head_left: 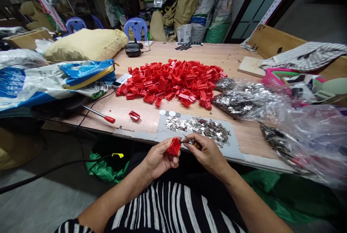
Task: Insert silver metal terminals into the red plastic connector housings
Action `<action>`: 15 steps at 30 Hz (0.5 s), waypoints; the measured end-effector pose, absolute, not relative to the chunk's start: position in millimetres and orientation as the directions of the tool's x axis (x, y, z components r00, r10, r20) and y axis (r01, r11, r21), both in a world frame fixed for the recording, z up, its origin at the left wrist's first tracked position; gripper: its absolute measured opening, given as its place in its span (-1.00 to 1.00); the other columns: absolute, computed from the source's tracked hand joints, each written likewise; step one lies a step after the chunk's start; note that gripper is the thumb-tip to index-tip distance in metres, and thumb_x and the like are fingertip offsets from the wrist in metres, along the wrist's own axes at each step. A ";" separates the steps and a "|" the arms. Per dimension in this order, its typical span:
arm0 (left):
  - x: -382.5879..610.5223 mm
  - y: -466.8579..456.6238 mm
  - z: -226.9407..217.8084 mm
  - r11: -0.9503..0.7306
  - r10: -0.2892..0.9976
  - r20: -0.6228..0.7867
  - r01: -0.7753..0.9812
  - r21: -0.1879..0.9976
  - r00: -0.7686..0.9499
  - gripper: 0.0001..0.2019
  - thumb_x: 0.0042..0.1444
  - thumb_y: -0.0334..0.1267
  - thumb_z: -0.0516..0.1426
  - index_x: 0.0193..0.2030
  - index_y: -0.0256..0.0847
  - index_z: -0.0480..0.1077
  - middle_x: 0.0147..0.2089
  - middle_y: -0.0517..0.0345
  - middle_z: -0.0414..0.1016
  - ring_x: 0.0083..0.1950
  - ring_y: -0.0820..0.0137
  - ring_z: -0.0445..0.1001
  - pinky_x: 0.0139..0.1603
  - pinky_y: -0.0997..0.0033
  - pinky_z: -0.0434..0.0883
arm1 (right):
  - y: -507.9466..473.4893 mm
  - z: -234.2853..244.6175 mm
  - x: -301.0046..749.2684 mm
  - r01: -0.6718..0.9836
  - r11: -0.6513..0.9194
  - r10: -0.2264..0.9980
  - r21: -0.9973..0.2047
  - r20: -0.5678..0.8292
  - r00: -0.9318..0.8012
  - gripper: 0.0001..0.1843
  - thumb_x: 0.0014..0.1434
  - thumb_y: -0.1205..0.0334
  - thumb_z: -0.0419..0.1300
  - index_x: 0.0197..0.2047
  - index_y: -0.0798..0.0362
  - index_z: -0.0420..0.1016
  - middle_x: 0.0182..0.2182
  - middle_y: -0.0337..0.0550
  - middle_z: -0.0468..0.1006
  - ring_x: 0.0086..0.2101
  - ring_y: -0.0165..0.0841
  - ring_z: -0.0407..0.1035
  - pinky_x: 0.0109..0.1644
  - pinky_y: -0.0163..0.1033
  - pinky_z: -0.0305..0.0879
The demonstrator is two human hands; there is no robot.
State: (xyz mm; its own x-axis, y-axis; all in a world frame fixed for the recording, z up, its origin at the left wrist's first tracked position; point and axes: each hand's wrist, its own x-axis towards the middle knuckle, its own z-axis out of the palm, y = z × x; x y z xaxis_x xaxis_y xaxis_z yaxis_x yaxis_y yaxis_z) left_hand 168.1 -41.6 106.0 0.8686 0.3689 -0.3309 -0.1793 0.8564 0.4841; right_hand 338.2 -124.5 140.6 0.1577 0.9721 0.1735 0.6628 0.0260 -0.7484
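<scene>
In front of my body, my left hand (162,159) is closed around a red plastic housing (174,147), a small box-like piece. Close to its right side, my right hand (207,151) grips a slim pointed tool (195,143) with a metal tip and a yellow and dark handle. The tip points toward the housing; I cannot tell whether they touch. Just beyond my hands, small shiny metal pieces (200,126) are spread on a grey mat (233,149). One loose red housing (134,116) lies left of the mat.
A large heap of red housings (173,81) covers the table's middle. Clear plastic bags of metal parts (249,99) lie at right. A lever with a red grip (109,119) sticks out at left, near a blue-and-white sack (48,81). A pink basket (273,79) stands far right.
</scene>
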 end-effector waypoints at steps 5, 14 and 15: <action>169.7 -44.0 106.9 0.856 0.370 -0.342 -0.174 0.487 0.864 -0.73 0.12 -0.14 0.17 -0.11 -0.25 0.42 -0.44 0.08 0.48 -0.58 0.51 0.42 -0.51 0.55 0.31 | -122.4 142.3 339.6 0.710 0.107 0.977 -0.696 0.204 0.053 -0.84 0.22 0.31 0.07 -0.21 0.00 0.47 -0.32 -0.14 0.56 -0.30 -0.31 0.44 -0.21 -0.25 0.33; 170.7 -47.1 104.1 0.878 0.341 -0.359 -0.157 0.452 0.869 -0.77 0.16 -0.14 0.15 -0.16 -0.28 0.40 -0.46 0.11 0.47 -0.59 0.55 0.39 -0.50 0.57 0.31 | -124.3 145.1 336.5 0.718 0.157 0.971 -0.678 0.238 0.013 -0.84 0.20 0.39 0.08 -0.23 0.01 0.46 -0.33 -0.16 0.54 -0.30 -0.33 0.44 -0.22 -0.26 0.33; 170.7 -47.2 103.8 0.880 0.340 -0.361 -0.158 0.449 0.869 -0.77 0.16 -0.14 0.16 -0.16 -0.28 0.40 -0.46 0.11 0.47 -0.59 0.56 0.39 -0.50 0.57 0.31 | -124.4 144.8 336.1 0.714 0.157 0.971 -0.682 0.239 0.015 -0.85 0.20 0.38 0.09 -0.24 0.01 0.46 -0.34 -0.16 0.54 -0.31 -0.34 0.43 -0.22 -0.26 0.32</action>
